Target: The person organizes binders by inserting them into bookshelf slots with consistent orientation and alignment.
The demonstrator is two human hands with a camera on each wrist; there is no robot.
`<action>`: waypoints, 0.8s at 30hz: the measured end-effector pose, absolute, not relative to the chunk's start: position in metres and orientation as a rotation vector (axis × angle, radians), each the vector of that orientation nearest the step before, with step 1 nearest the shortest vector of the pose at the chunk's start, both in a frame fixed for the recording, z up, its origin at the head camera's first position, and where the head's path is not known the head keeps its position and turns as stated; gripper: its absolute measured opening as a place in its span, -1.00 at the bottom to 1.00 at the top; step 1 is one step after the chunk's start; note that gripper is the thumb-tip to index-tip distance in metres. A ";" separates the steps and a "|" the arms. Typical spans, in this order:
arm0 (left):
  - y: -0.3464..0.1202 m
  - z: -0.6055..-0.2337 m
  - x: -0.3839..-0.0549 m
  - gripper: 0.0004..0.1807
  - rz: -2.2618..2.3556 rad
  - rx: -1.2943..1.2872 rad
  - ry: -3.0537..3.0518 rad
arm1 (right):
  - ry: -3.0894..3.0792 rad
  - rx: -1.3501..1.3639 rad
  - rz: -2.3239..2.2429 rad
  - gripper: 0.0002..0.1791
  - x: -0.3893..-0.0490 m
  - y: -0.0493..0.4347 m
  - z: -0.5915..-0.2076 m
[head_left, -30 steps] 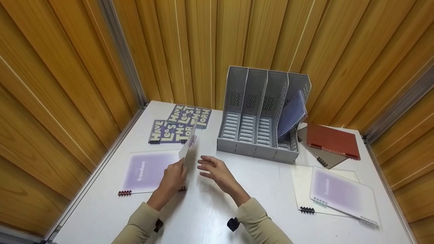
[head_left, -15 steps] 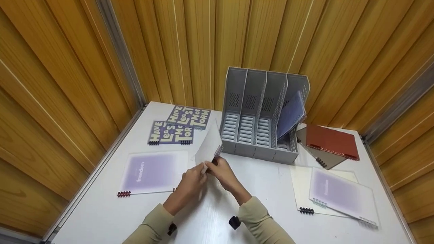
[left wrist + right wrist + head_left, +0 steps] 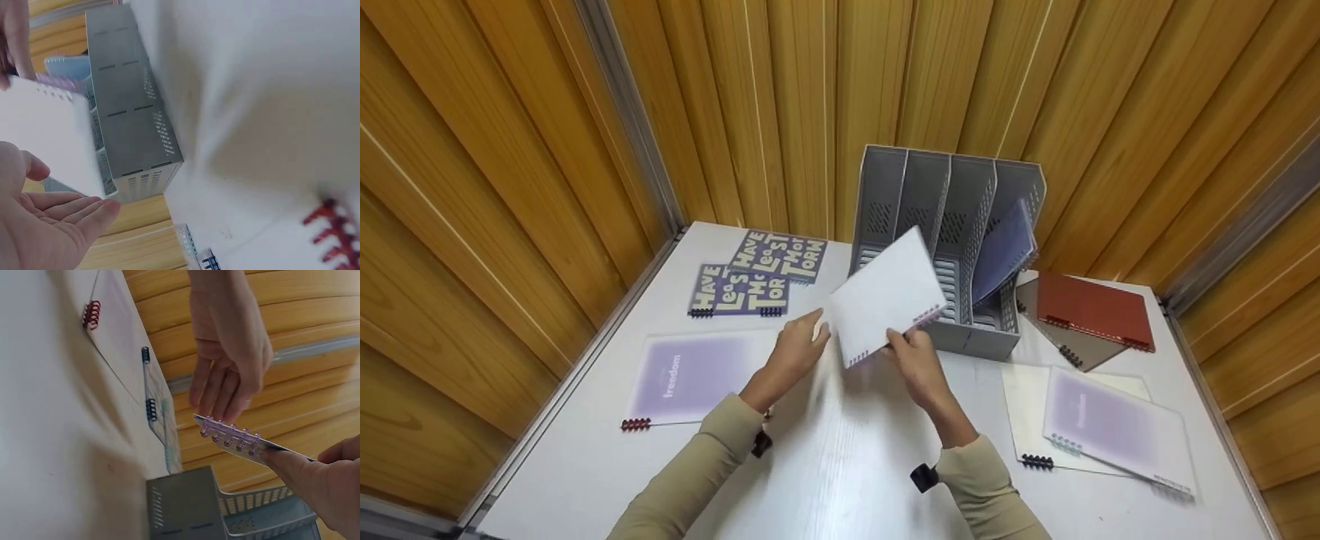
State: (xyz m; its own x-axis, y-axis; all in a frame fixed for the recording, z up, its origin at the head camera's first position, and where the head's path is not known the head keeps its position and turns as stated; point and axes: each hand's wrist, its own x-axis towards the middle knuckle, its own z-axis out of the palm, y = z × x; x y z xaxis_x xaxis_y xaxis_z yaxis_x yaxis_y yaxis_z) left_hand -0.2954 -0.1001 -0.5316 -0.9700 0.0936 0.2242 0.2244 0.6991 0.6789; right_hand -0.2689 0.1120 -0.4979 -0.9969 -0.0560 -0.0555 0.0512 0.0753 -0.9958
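A spiral notebook (image 3: 889, 296) with a plain white face and purple rings is held tilted above the table, overlapping the front of the grey file rack (image 3: 986, 343) in the head view. My right hand (image 3: 919, 367) pinches its ringed edge between thumb and fingers, also plain in the right wrist view, where purple rings (image 3: 230, 437) run along the edge. My left hand (image 3: 791, 349) is just left of the notebook, fingers extended and holding nothing. In the left wrist view the left fingers (image 3: 73, 216) lie close to the notebook's lower edge.
A blue notebook (image 3: 1003, 251) leans in the rack's rightmost slot. Left lie two lettered notebooks (image 3: 739, 292) and a purple "freedom" notebook (image 3: 690, 379). Right are a red notebook (image 3: 1099, 311) over a brown one (image 3: 1065, 345), and another purple notebook (image 3: 1117, 427) over a cream one (image 3: 1027, 420).
The notebook has passed from my left hand to my right, moved right and turned from edge-on to show its white face. My left hand has let go.
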 end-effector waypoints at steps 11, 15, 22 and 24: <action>-0.064 -0.541 -0.388 -0.68 -1.213 0.032 -2.811 | 2.292 0.146 -2.206 -0.57 -0.279 0.179 -0.470; -0.055 -0.539 -0.400 -0.73 -1.126 0.082 -2.840 | 2.353 0.173 -2.171 -0.62 -0.287 0.191 -0.469; -0.050 -0.532 -0.407 -0.86 -1.025 0.185 -2.897 | 2.386 0.227 -2.155 -0.65 -0.306 0.202 -0.472; -0.050 -0.530 -0.409 -0.87 -1.033 0.192 -2.913 | 2.424 0.246 -2.149 -0.73 -0.310 0.204 -0.472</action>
State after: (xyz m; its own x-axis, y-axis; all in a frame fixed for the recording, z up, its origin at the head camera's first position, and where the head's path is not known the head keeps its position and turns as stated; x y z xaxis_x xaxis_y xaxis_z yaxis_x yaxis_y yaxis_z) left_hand -0.4087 -0.0495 -0.5303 -0.9914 -0.1312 0.0006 -0.1015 0.7698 0.6301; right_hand -0.3103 0.2043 -0.4718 -0.9827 0.1839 -0.0197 0.0416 0.1160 -0.9924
